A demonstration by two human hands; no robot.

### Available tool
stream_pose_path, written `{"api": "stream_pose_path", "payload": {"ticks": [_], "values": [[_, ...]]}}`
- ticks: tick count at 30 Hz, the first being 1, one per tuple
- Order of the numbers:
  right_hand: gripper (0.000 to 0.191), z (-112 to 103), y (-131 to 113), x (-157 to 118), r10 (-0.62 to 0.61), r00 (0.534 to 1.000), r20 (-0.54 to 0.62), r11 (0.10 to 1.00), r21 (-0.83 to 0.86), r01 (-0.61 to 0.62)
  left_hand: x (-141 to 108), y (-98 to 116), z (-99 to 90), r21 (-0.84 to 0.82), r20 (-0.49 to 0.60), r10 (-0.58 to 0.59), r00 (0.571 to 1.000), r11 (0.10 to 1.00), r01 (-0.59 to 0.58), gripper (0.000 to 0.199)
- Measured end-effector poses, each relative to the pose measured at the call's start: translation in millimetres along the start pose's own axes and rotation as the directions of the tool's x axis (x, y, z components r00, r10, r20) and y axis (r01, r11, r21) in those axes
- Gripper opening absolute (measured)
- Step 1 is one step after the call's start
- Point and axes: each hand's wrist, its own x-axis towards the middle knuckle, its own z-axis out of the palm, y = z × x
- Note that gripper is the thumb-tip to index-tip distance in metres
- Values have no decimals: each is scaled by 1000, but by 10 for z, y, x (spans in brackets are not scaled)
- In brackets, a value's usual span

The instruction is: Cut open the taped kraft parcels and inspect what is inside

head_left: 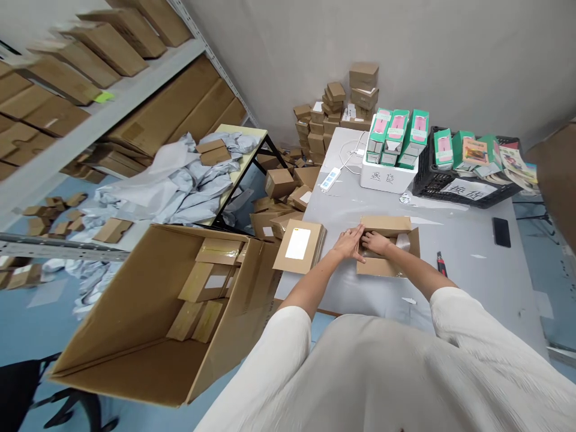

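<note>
A small open cardboard box (386, 224) lies on the grey table, with flaps standing up at its far and right sides. My left hand (348, 245) is at the left end of this box, thumb and fingers spread around the end wall and holding it. Inside the box, near that same end, my right hand (376, 243) reaches down with bent fingers; its fingertips and anything between them are hidden. A pale, clear-looking wrap (403, 242) shows in the right part of the box. To the right lies a red and black box cutter (441, 264).
Left of my hands is a stack of flat cardboard (297, 247) with a white label. A large carton (130, 300) holding several small boxes stands beside the table. Behind are a white bin (387, 179), a black crate (423, 180) and a power strip (330, 179); a phone (501, 232) lies right.
</note>
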Motion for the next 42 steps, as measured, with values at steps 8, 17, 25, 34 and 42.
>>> {"api": "stream_pose_path", "payload": {"ticks": [8, 17, 25, 34, 42], "values": [[49, -124, -1, -247, 129, 991, 26, 992, 10, -129, -16, 15, -43, 10, -11, 13, 1000, 1000, -13, 162], [40, -242, 66, -551, 265, 960, 93, 964, -32, -264, -11, 50, -74, 25, -17, 8, 1000, 1000, -7, 161], [34, -646, 170, -808, 372, 924, -84, 928, 44, -370, 17, 138, -73, 100, -44, -38, 998, 994, 43, 163], [30, -1034, 247, -1191, 546, 815, -193, 837, 75, -543, 48, 203, -75, 162, -58, -77, 995, 983, 85, 158], [35, -1027, 273, -1494, 610, 699, -373, 782, 144, -606, 181, 295, -110, 140, -95, -133, 987, 979, 146, 151]]}}
